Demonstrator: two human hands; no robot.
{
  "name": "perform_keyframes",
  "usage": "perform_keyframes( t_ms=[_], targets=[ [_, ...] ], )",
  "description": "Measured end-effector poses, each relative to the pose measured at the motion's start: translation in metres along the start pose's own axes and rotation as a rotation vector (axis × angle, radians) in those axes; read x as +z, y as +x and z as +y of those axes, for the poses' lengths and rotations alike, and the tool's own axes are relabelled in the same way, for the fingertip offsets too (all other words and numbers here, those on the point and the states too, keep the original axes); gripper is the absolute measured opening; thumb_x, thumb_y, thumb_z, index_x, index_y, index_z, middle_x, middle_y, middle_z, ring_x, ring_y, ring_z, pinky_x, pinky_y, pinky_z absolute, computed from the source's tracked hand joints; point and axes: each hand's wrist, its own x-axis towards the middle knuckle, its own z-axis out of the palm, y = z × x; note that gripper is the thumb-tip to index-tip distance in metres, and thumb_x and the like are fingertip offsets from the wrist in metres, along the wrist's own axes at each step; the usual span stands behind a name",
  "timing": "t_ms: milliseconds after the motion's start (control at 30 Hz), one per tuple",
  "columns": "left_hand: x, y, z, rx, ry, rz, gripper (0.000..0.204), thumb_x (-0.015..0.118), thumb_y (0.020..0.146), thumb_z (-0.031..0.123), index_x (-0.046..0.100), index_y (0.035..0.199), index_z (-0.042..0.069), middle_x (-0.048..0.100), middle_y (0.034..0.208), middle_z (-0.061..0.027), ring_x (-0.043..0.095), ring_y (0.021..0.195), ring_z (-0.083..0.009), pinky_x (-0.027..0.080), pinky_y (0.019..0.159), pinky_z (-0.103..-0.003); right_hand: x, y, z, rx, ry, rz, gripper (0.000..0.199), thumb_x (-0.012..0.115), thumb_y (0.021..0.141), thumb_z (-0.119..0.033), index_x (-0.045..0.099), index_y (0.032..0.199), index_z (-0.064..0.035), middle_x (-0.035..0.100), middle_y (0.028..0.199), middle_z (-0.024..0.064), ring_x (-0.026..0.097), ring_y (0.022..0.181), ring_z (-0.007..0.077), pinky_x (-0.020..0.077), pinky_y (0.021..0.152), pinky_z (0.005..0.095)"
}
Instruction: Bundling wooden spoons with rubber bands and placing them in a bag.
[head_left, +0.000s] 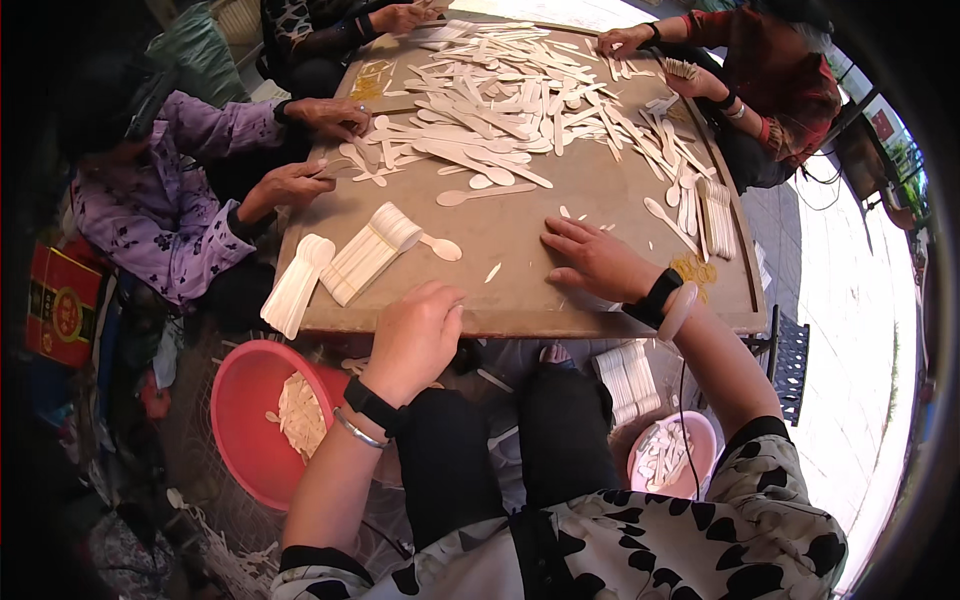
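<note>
My right hand lies on the wooden table top with fingers apart and nothing in them. Small wood slivers lie by its fingertips. My left hand is at the near table edge, its fingers curled under; whatever they may hold is hidden. Just beyond it lies a banded bundle of wooden spoons, with a single wooden spoon sticking out at its right. A smaller stack of wooden spoons rests to the left, over the table edge. Yellow rubber bands sit near my right wrist.
A large heap of loose wooden spoons covers the table's far half. Three other people work around it. More bundled spoons stand at the right rim. Below are a red basin and a pink bucket, both with wooden pieces.
</note>
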Motion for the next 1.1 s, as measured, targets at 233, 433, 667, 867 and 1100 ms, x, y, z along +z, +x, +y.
perform_keyframes(
  t_ms=[233,433,667,867,1100],
  targets=[
    [0.031,0.033,0.0,-0.093,-0.302,-0.092,0.026,0.068,0.087,0.01,0.068,0.11,-0.003,0.07,0.094,-0.0151,0.069,0.086,-0.0253,0.054,0.077,-0.034,-0.057,-0.057,0.014,0.575,0.225,-0.035,0.049,0.074,0.082,-0.024,0.062,0.124,-0.0038,0.06,0.123,0.0161,0.059,0.112,0.0338,0.0487,0.096,0.0418],
    [0.081,0.098,0.031,-0.021,0.02,-0.162,0.054,0.081,0.075,0.022,0.062,0.12,-0.002,0.062,0.111,-0.0156,0.062,0.103,-0.0303,0.051,0.09,-0.04,-0.034,-0.055,0.018,0.47,0.033,0.059,0.044,0.075,0.077,-0.02,0.065,0.114,-0.0006,0.062,0.105,0.0171,0.063,0.099,0.0362,0.0515,0.089,0.0417],
    [0.113,0.135,0.045,0.017,0.1,-0.262,0.058,0.085,0.07,0.022,0.062,0.119,0.001,0.053,0.124,-0.017,0.052,0.119,-0.0348,0.048,0.098,-0.042,-0.015,-0.025,0.026,0.393,0.235,0.141,0.037,0.075,0.076,-0.017,0.066,0.109,-0.0038,0.061,0.107,0.0173,0.063,0.097,0.0375,0.0514,0.089,0.0426],
    [0.125,0.158,0.034,0.03,0.059,-0.265,0.047,0.083,0.073,0.018,0.064,0.112,0.001,0.059,0.115,-0.0163,0.059,0.109,-0.0348,0.05,0.093,-0.042,-0.024,-0.012,0.05,0.276,0.273,0.093,0.034,0.079,0.072,-0.013,0.066,0.101,-0.0021,0.061,0.106,0.0137,0.063,0.091,0.0327,0.052,0.081,0.0396],
    [0.134,0.165,0.031,0.079,0.018,-0.28,0.024,0.075,0.079,0.011,0.067,0.1,0.004,0.064,0.106,-0.0168,0.063,0.101,-0.0362,0.051,0.088,-0.042,-0.024,-0.002,0.05,0.32,0.195,-0.085,0.017,0.074,0.075,-0.017,0.073,0.088,-0.0054,0.07,0.086,0.0154,0.068,0.083,0.0352,0.0533,0.075,0.0426]
  ],
)
